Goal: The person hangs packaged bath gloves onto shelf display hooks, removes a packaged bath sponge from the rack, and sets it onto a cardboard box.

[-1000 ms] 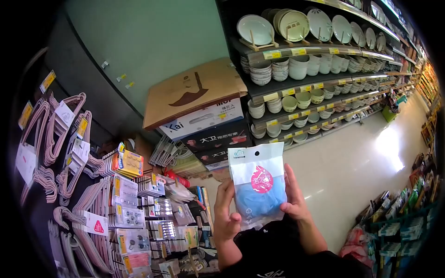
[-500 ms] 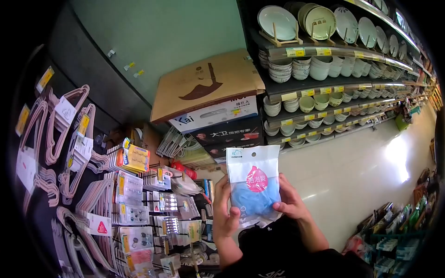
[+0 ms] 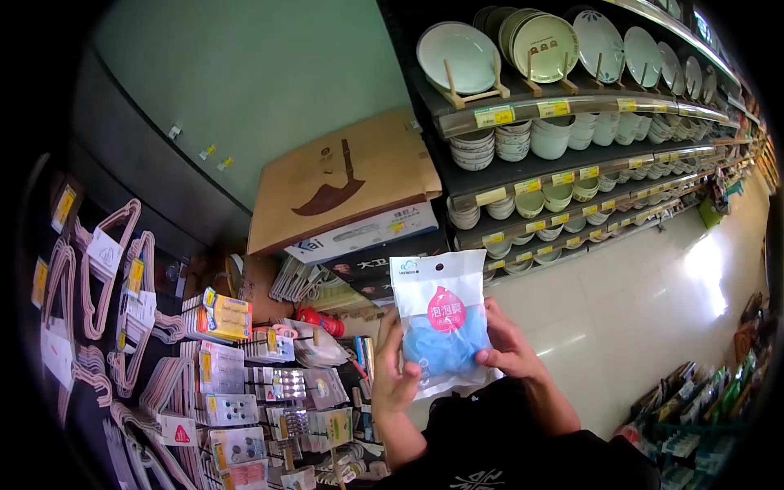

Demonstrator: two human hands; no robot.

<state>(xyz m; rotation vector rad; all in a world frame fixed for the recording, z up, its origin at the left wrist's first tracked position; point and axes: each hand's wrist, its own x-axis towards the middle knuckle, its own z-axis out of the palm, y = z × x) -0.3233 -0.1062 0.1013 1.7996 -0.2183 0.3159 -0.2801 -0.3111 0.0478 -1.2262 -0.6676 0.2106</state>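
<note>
In front of my body I hold a clear-and-white packet with a soft blue bundle inside, which looks like a mesh bath puff. It has a pink drop-shaped label and a hang hole at its top. My left hand grips the left edge, fingers behind and thumb at the lower front. On the other side, my right hand is closed on the right edge, its thumb pressing on the front. The packet is upright with its printed face toward me.
Pink-grey hangers and hanging blister packs fill the rack on the left. Stacked cartons stand ahead. Shelves on the right carry plates and bowls. A shiny floor runs along the aisle.
The camera view has shifted slightly, so the shelves and cartons sit further left and the hangers lower. Both hands keep the same hold on the packet.
</note>
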